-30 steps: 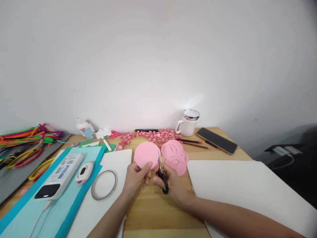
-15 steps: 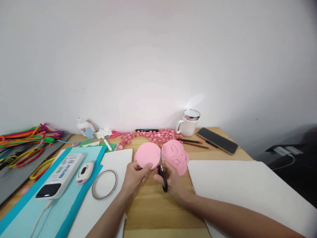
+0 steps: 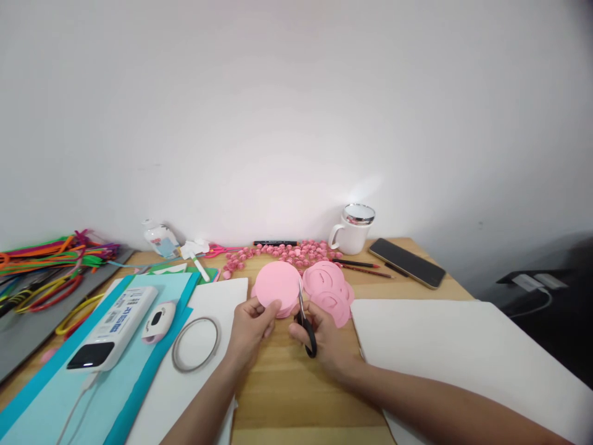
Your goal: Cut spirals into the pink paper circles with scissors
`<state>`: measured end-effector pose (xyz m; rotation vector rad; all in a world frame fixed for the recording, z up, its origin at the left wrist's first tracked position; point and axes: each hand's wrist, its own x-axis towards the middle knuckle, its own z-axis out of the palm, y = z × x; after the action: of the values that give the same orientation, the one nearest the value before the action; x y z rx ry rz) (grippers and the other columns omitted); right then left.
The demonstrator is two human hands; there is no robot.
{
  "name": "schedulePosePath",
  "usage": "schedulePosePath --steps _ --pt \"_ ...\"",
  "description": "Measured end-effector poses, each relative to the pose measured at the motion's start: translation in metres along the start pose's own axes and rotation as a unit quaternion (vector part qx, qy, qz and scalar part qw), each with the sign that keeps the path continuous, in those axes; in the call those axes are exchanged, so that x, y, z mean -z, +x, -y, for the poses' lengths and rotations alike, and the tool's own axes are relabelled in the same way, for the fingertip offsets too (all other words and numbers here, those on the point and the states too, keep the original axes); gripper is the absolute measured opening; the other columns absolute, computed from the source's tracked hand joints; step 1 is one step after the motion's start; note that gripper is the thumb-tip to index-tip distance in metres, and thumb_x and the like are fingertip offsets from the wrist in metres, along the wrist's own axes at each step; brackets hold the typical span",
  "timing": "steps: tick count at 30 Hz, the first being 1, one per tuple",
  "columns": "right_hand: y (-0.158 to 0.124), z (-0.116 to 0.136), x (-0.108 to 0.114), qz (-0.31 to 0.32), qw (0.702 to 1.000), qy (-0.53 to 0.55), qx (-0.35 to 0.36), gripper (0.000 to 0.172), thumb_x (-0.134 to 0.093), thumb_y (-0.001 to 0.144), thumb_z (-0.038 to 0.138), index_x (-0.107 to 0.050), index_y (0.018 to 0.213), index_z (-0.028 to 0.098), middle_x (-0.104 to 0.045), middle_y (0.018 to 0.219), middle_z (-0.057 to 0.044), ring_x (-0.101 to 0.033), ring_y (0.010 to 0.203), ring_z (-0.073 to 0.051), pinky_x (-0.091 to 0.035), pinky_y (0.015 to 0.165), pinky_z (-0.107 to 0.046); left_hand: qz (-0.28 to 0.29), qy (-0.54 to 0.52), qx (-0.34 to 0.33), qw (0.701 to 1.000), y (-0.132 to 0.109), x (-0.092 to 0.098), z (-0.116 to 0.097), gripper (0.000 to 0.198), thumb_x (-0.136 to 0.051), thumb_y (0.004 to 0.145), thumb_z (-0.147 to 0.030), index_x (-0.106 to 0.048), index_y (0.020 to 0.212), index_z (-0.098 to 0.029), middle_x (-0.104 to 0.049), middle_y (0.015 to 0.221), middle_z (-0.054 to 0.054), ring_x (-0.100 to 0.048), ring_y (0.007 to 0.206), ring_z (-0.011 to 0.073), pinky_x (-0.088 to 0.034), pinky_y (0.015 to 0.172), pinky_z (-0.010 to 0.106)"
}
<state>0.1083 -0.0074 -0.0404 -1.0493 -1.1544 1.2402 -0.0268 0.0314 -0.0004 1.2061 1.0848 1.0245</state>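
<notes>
My left hand (image 3: 250, 330) pinches the lower edge of a pink paper circle (image 3: 277, 287), holding it up above the wooden table (image 3: 296, 395). My right hand (image 3: 324, 340) grips black-handled scissors (image 3: 306, 330), whose blades point up along the circle's right edge. Just behind lies a stack of pink cut circles (image 3: 330, 290) with curved slits. A heap of small pink paper rolls (image 3: 287, 253) stretches along the back.
White sheets lie at right (image 3: 454, 352) and centre-left (image 3: 213, 296). A tape ring (image 3: 195, 343), a power bank (image 3: 113, 327) and a small white device (image 3: 158, 321) rest on blue paper (image 3: 69, 395). Pipe cleaners (image 3: 46, 266) lie far left. Mug (image 3: 353, 230), phone (image 3: 406, 262), pencils (image 3: 361, 266) behind.
The pink circle has turned slightly in my left hand and the scissors have shifted a little along its right edge. Everything else stays put.
</notes>
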Motion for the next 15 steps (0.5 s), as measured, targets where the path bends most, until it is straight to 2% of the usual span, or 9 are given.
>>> schedulePosePath --steps 4,7,15 --pt "-0.0003 -0.0007 -0.0001 0.001 1.000 -0.007 -0.009 0.025 -0.063 0.071 0.038 -0.045 0.070 0.020 -0.042 0.051 0.007 -0.038 0.046 -0.009 -0.030 0.043 -0.022 0.006 -0.028 0.025 0.999 -0.0016 -0.0014 -0.0008 0.032 -0.066 0.067 -0.039 -0.050 0.054 -0.015 -0.049 0.040 -0.005 -0.032 0.030 0.0032 -0.018 0.032 0.017" --pt "-0.0010 -0.0006 -0.0011 0.008 1.000 -0.002 -0.017 0.026 -0.064 0.070 0.038 -0.046 0.070 0.020 -0.042 0.052 0.007 -0.039 0.046 -0.009 -0.032 0.043 -0.022 0.008 -0.055 0.039 0.998 -0.0023 -0.0021 -0.0008 0.030 -0.065 0.067 -0.040 -0.052 0.056 -0.014 -0.054 0.044 -0.004 -0.036 0.029 0.0043 -0.020 0.030 0.018" --pt "-0.0025 0.0057 -0.0037 0.040 0.997 0.029 -0.051 0.034 -0.072 0.063 0.038 -0.044 0.075 0.020 -0.043 0.056 0.007 -0.040 0.048 -0.009 -0.030 0.045 -0.021 -0.012 -0.015 0.021 1.000 -0.0005 0.0001 0.0007 0.042 -0.070 0.063 -0.038 -0.043 0.041 -0.014 -0.036 0.031 -0.007 -0.027 0.034 0.0029 -0.018 0.039 0.020"
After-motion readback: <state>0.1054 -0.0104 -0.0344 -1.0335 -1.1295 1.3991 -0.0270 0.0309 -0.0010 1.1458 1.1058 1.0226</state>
